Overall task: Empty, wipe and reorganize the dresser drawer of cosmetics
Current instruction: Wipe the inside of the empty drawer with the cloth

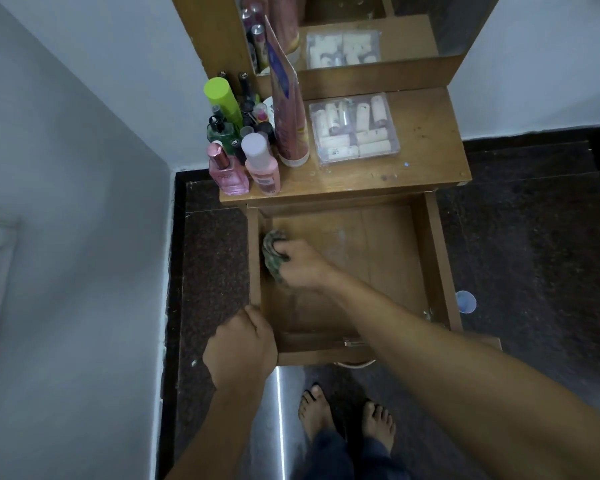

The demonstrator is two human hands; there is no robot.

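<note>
Bare feet point(315, 412) on the dark speckled floor point(534, 244), just in front of the pulled-out drawer point(438, 258).

Left hand point(241, 344): fingers curled over the drawer's near left corner, gripping the wooden edge.

Right hand point(300, 265): arm reaches in across the drawer. The fingers are bunched around a crumpled greenish cloth point(272, 249), pressing it to the drawer bottom against the left wall, about halfway back. The drawer holds nothing else; its wooden bottom shows pale smudges toward the middle.

A small round bluish disc point(465, 301) lies on the floor just right of the drawer.

Dresser top point(428, 140), above and behind the drawer: cosmetics are crowded on the left. At the front are a pink perfume bottle point(227, 173) and a pink bottle with a pale cap point(262, 164), touching or nearly so. Behind them are dark bottles and a lime-green can point(224, 100). A tall pink tube point(288, 116) stands cap-down beside the cluster. To its right is a clear box point(354, 128) of small pale tubes.

Farthest back, a mirror point(413, 32) reflects the box and bottles.
</note>
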